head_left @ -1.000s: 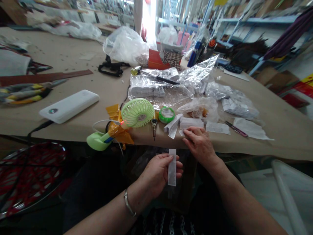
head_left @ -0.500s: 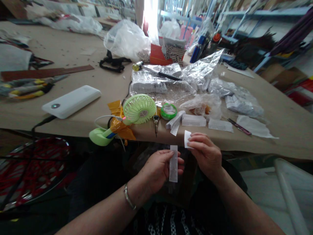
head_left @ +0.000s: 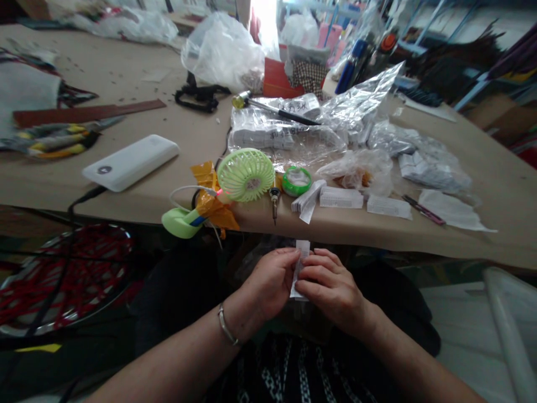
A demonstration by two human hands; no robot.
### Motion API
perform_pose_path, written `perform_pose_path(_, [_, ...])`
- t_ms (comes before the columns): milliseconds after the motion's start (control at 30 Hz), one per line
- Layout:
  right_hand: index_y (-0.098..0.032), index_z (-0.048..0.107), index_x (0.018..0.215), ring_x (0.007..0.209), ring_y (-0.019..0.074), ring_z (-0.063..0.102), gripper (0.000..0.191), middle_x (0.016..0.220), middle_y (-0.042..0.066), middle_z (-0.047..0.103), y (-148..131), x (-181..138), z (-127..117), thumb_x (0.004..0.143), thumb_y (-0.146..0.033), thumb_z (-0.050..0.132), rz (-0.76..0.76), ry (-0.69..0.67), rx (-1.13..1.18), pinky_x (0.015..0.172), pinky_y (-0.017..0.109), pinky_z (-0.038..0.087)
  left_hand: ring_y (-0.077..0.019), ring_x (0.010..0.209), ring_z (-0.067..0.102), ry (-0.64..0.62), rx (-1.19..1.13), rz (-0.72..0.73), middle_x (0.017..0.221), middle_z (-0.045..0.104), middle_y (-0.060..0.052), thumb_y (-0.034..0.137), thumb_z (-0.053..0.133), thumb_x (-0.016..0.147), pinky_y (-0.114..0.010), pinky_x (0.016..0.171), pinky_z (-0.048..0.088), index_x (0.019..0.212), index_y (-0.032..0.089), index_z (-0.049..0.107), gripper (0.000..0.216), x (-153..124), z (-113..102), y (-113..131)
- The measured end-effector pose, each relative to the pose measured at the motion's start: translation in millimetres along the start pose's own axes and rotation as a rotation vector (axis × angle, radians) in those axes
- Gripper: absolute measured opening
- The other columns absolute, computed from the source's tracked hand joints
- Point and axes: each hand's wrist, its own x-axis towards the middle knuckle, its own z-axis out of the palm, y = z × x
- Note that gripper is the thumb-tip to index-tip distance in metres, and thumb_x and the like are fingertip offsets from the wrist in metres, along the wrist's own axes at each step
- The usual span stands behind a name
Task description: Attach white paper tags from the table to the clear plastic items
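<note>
A thin white paper strip (head_left: 304, 247) is held upright just below the near edge of the table (head_left: 142, 120), in front of the body. It is pinched by the left hand (head_left: 268, 282), with the thumb pressed on its side. The strip is also touched by the right hand (head_left: 338, 291), whose fingers are bent and kept close together; whether anything is pinched there cannot be told, since the thumb is hidden. A silver bangle (head_left: 227, 324) is worn on the left wrist. On the table, near the edge, a bent stack of paper slips (head_left: 309, 198) is seen, with a flat pile of slips (head_left: 340, 197) just to its right. Farther right, a single printed slip (head_left: 389, 206), a thin dark pink tool (head_left: 424, 210) and a white sheet (head_left: 455, 210) are laid. Behind the bent stack, a round green tub (head_left: 297, 181) is placed. To the left, a green fan (head_left: 245, 174) is seen beside orange tape (head_left: 216, 211), and a white power bank (head_left: 132, 162) is set farther left.
</note>
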Motion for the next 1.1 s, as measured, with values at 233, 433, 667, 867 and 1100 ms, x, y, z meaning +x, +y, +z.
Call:
perform_pose_path(233, [-0.020,0.066,0.086,0.099,0.0174,0.059,0.013,0.087,0.003,0.068,0,-3,6,0.085,-0.014,0.055,0.016,-0.046,0.022,0.097,0.039,0.043,-0.0111,0.058,0.059,-0.062,-0.009,-0.016,0.068,0.065,-0.007,0.016,0.065,0.073,-0.019,0.053,0.044,0.072,0.007,0.065,0.009,-2,1,0])
perform_pose_path(433, [-0.020,0.059,0.107,0.105,0.0200,0.057,0.024,0.098,0.005,0.067,10,-9,-12,0.083,-0.016,0.057,0.047,-0.032,0.021,0.094,0.039,0.046,-0.0107,0.053,0.059,0.032,0.075,-0.027,0.066,0.065,-0.006,0.010,0.063,0.075,-0.020,0.051,0.047,0.073,0.008,0.064,0.003,-4,3,2])
perform_pose_path(667, [-0.013,0.037,0.134,0.120,0.0356,0.042,0.065,0.127,0.020,0.049,97,-41,-67,0.083,-0.050,0.051,0.592,0.059,-0.653,0.096,0.056,0.038,-0.0163,0.059,0.065,0.108,0.218,-0.121,0.072,0.069,-0.010,0.016,0.057,0.082,-0.029,0.060,0.054,0.087,0.009,0.060,0.009,-1,4,1])
perform_pose_path(867, [-0.017,0.053,0.122,0.119,0.0315,0.041,0.045,0.125,0.013,0.053,110,-54,-69,0.086,-0.044,0.049,0.584,-0.083,-0.688,0.097,0.050,0.037,-0.0156,0.058,0.065,0.104,0.201,-0.141,0.070,0.068,-0.010,0.015,0.058,0.081,-0.027,0.059,0.054,0.085,0.009,0.060,0.008,-1,6,-2])
perform_pose_path(1100, [-0.019,0.062,0.103,0.103,0.0256,0.054,0.026,0.106,0.009,0.062,109,-55,-76,0.083,-0.035,0.056,0.545,0.040,-0.493,0.091,0.045,0.043,-0.0162,0.059,0.066,0.108,0.203,-0.133,0.070,0.068,-0.009,0.015,0.061,0.079,-0.028,0.059,0.055,0.084,0.010,0.060,0.008,2,1,-3])
